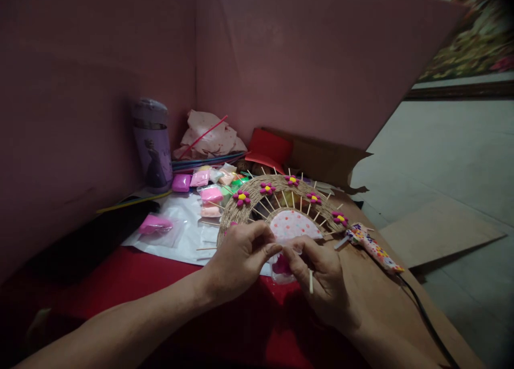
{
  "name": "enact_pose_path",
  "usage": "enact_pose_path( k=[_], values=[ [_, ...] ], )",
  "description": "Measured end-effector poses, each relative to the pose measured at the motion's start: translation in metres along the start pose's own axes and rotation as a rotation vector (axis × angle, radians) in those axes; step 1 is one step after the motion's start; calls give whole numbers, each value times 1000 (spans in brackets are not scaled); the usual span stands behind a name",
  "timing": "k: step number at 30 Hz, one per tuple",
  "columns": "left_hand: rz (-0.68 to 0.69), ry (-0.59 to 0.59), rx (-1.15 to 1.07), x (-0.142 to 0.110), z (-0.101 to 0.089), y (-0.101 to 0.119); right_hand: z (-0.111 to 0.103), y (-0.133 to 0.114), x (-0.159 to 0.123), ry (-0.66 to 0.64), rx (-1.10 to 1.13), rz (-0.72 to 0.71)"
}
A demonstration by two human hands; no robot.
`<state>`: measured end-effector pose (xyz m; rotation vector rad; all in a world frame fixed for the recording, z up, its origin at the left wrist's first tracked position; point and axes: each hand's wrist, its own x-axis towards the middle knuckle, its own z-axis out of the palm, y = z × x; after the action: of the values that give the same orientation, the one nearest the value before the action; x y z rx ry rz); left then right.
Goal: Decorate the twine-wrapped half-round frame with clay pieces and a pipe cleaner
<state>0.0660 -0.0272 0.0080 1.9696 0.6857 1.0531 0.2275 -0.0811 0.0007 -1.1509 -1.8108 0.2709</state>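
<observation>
My left hand [240, 261] and my right hand [321, 279] meet in the middle, both with fingers pinched on the top of a small transparent bag [282, 275]. Magenta clay shows inside the bag. A short pale stick [310, 282] pokes out between the fingers of my right hand. Just beyond my hands lies a half-round twine fan [257, 189] with thin sticks radiating from it. Magenta clay flowers [241, 198] with yellow centres dot its band, and a pink spotted cloth half-circle [295, 224] fills its inner edge.
Several clay packets [211, 195] lie on a white plastic sheet [176, 246], with another pink packet [156, 224] at left. A purple tumbler [152, 149] stands behind. At right, a flower-patterned glue gun [373, 247] with its cord rests on brown cardboard [373, 310]. Pink walls enclose the back.
</observation>
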Motion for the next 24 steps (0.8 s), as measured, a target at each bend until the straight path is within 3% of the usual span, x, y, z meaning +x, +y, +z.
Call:
enact_pose_path(
  k=[10,18,24],
  values=[
    [50,-33,124,-4,2,0,-1,-2,0,-34,-1,-78],
    [-14,-49,-80,0,0,1,0,2,-1,-33,86,49],
    [-138,10,-235,3,0,3,0,3,-2,-17,181,165]
  ],
)
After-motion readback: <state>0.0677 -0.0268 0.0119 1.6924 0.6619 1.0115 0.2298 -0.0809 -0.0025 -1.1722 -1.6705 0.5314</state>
